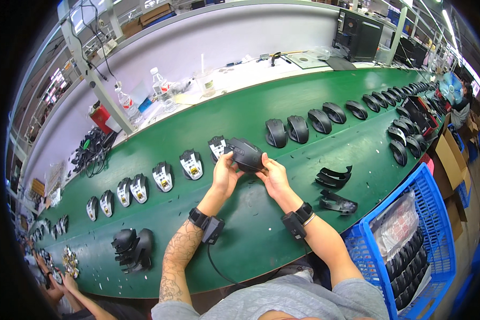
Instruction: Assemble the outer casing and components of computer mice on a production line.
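Observation:
Between my two hands, a black computer mouse [245, 153] is held above the green bench. My left hand [226, 175] grips its left side, and my right hand [272, 173] has fingers on its right edge. Just behind it, partly covered, sits an open mouse body [217, 145] with white insides. More such opened bodies [191, 164] run in a row toward the left. Finished-looking black mice [297, 129] stand in a row to the right. Near my right forearm lie curved black shell pieces [333, 177] and a glossy one [338, 202].
A stack of black mouse shells [133, 249] lies left of my left arm. A blue plastic basket [366, 240] holding black parts stands at the right edge. Water bottles [162, 89] and a cup [205, 84] stand on the back ledge. Another person's hands [66, 284] work at lower left.

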`<state>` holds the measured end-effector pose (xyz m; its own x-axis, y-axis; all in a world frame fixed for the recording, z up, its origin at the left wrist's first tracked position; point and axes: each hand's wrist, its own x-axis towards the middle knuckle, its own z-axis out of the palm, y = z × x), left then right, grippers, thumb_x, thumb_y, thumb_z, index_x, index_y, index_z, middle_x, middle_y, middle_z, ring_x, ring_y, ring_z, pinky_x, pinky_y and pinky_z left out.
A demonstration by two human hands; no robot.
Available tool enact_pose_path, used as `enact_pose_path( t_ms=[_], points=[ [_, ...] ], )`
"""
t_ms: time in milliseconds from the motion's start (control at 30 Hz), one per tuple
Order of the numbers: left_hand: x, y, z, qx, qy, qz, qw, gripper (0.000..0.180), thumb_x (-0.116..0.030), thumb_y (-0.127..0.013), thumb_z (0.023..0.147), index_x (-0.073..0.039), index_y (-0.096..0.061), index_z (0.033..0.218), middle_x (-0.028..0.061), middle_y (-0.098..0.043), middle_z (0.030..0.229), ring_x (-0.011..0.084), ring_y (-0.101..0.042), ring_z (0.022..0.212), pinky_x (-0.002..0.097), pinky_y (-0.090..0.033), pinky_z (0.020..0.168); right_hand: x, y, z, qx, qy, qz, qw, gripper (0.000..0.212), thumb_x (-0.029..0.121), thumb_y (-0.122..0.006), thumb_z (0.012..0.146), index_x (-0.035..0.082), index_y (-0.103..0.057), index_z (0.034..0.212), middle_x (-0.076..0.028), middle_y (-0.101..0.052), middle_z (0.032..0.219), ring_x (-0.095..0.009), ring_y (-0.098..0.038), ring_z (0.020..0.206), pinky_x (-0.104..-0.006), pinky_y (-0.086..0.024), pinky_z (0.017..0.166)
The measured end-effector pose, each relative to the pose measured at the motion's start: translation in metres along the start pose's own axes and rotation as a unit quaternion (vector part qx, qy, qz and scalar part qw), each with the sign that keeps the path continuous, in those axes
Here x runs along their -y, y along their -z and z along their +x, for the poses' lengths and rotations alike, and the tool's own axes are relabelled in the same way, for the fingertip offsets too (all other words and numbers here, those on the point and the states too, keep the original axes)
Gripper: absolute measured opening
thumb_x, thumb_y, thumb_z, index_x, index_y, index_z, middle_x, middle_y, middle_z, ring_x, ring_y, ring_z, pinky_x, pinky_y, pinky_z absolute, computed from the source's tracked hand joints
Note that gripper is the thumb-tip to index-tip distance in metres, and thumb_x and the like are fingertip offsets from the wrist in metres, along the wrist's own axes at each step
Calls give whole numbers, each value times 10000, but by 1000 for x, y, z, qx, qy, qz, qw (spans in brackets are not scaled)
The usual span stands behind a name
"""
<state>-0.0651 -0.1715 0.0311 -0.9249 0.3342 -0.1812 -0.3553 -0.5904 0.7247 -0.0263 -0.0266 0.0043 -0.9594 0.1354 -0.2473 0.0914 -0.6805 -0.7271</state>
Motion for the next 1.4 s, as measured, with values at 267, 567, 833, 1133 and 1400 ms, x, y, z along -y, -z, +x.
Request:
enact_pose_path(
  t_ms=[267,567,833,1133,1400],
  points=[
    [7,-28,80,-183,8,229,956,369,-139,-519,870,-60,-383,1205,141,-523,1069,285,-534,958,481,-464,787,13,17,23,-158,213,-168,949,299,247,-505,925,24,-501,1124,-50,-541,989,-137,-590,816,-276,-529,649],
    [34,-11,102,58,-249,810,528,619,-426,-487,872,24,-391,1286,182,-317,1392,363,-243,1311,524,-231,1047,8,32,35,-162,278,-293,900,313,122,-556,877,40,-459,1164,-73,-570,1001,-131,-588,776,-252,-504,572],
    [16,-71,82,108,-369,797,466,623,-431,-553,818,-14,-413,1259,182,-332,1358,378,-171,1326,601,-100,1038,21,28,27,-139,399,-467,777,297,60,-527,818,14,-479,1107,-136,-573,950,-272,-581,766,-388,-470,677],
    [55,-150,-21,472,-278,722,423,516,-594,-640,665,-126,-671,879,93,-636,881,314,-618,864,464,-455,728,13,16,21,-32,459,-693,554,242,11,-529,714,55,-579,947,-76,-535,917,-255,-524,905,-330,-478,750],
    [12,-125,-86,384,-74,869,304,789,-717,-582,647,61,-583,780,217,-572,829,273,-628,744,347,-498,565,9,22,22,-42,465,-702,537,199,10,-538,721,39,-579,914,-71,-544,888,-252,-526,862,-327,-495,691]
  ],
)
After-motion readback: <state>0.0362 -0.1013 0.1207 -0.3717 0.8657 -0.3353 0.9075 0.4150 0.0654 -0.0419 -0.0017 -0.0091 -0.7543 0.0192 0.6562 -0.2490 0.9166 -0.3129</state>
